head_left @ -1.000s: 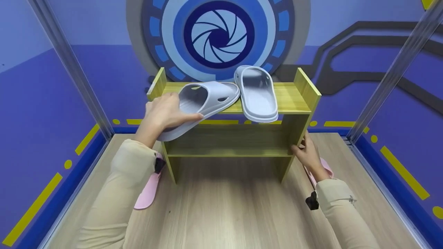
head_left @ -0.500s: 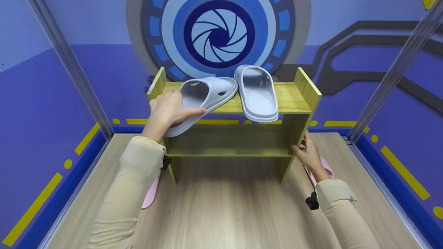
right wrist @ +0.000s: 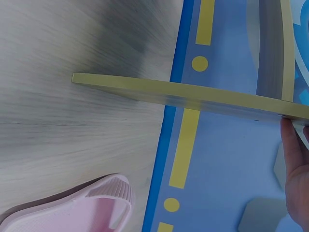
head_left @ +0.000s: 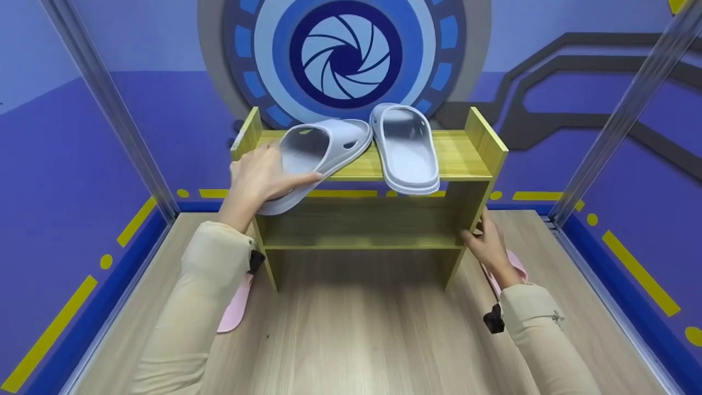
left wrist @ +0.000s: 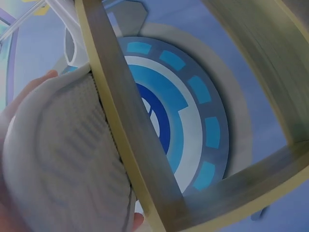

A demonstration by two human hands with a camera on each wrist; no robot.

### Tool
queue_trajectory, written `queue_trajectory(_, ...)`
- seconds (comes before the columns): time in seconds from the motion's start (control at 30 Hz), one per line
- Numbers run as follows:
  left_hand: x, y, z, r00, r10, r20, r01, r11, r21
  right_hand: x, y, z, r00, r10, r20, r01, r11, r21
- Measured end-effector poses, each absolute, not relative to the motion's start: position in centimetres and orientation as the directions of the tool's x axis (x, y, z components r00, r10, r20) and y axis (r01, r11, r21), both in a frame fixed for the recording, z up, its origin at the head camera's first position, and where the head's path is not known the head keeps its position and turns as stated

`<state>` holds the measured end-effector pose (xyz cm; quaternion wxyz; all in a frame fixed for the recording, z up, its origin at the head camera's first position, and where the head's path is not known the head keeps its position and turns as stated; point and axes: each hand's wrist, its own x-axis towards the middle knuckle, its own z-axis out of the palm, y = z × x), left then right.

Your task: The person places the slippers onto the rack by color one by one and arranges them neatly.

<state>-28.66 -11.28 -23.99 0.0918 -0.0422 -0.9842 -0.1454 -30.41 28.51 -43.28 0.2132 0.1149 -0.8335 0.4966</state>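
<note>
My left hand (head_left: 256,174) grips the heel end of a light grey slipper (head_left: 343,140), thumb along its near side and fingers over the heel. The toe points to the back right over the top shelf of a yellow-green wooden shoe rack (head_left: 356,241); the heel juts past the front edge. In the left wrist view the slipper's ribbed sole (left wrist: 72,150) lies against the shelf edge. The matching grey slipper (head_left: 408,151) rests on the top shelf, toe to the back. My right hand (head_left: 490,247) presses straight fingers (right wrist: 289,145) against the rack's right side panel.
Pink slippers lie on the wood-grain surface (head_left: 356,340) at both sides of the rack: one (head_left: 236,307) partly behind the left sleeve, another (head_left: 515,266) behind the right hand. Blue printed walls (head_left: 164,126) and metal posts (head_left: 109,109) stand around.
The held slipper has shifted slightly left and back, its heel a little higher in view, so a small gap shows between it and the other grey slipper. My right hand has stayed in place.
</note>
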Motion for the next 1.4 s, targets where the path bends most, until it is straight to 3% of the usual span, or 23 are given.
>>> queue_trajectory(0.43,-25.2,-14.5,-24.9,-0.95,0.183,0.251,0.261,0.909,0.324,-31.5,29.4,-44.6,-0.887,0.007,0.462,-0.404,0.472,-0.783)
queue_trajectory(0.63,-24.4,-16.2,-25.9,-0.929,0.253,0.27,0.354,0.82,0.45,-31.6,29.5,-44.6,-0.889,0.003,0.458,-0.403,0.469,-0.786)
queue_trajectory(0.97,-24.0,-17.9,-26.7,-0.921,0.334,0.2,0.383,0.688,0.616,-31.1,29.0,-43.9,-0.894,0.021,0.447,-0.387,0.463,-0.797)
queue_trajectory(1.4,-24.0,-16.5,-27.3,-0.889,0.349,0.297,0.451,0.559,0.696,-29.4,27.7,-42.2,-0.887,0.018,0.462,-0.397,0.483,-0.781)
